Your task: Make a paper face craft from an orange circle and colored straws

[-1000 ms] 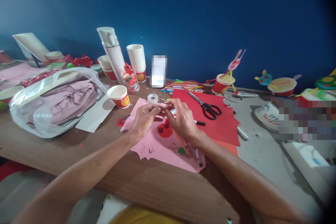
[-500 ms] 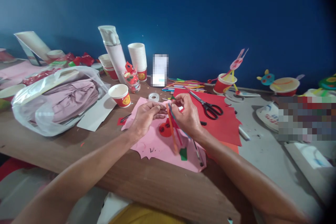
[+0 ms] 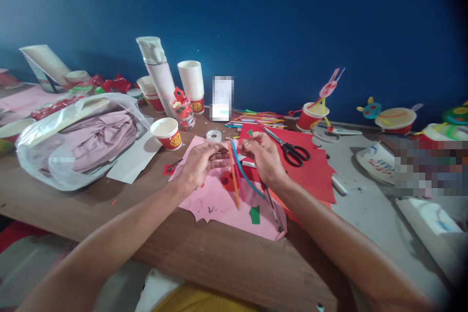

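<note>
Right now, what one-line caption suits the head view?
Left hand and right hand above pink paper, coloured strips between them, black-handled scissors lying on red paper.

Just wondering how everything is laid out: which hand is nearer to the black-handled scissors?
Right. The right hand is close to the black-handled scissors, on their left; the left hand is farther off, over the pink paper.

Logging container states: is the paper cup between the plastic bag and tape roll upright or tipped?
Upright: the paper cup shows its open rim on top.
</note>
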`<action>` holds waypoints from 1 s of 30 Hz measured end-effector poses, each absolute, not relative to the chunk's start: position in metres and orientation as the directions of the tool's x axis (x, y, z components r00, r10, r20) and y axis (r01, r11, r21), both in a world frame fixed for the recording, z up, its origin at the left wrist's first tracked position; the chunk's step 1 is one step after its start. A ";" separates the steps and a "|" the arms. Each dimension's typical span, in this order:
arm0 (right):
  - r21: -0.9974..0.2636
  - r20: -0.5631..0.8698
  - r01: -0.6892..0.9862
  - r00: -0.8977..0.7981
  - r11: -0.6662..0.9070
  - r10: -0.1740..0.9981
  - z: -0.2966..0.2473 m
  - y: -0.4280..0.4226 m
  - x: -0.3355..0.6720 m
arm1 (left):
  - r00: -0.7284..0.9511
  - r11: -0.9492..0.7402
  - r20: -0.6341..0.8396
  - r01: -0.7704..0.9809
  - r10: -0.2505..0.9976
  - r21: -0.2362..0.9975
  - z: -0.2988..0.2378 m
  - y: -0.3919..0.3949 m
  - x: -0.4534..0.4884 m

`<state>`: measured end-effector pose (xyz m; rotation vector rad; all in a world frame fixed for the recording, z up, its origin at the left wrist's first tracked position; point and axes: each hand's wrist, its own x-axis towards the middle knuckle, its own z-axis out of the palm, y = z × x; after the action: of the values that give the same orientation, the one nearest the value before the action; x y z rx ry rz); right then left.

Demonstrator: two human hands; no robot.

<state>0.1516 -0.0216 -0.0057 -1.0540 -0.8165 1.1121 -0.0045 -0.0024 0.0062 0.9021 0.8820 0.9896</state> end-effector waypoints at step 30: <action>-0.901 -0.028 -0.427 0.230 0.076 0.973 0.002 -0.028 0.146 | 0.453 0.318 -0.213 -0.170 0.866 0.933 0.000 -0.004 -0.006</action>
<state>0.1462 -0.0281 0.0018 -0.9613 -0.7266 1.2015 -0.0059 -0.0045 0.0000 1.0162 0.8380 0.7974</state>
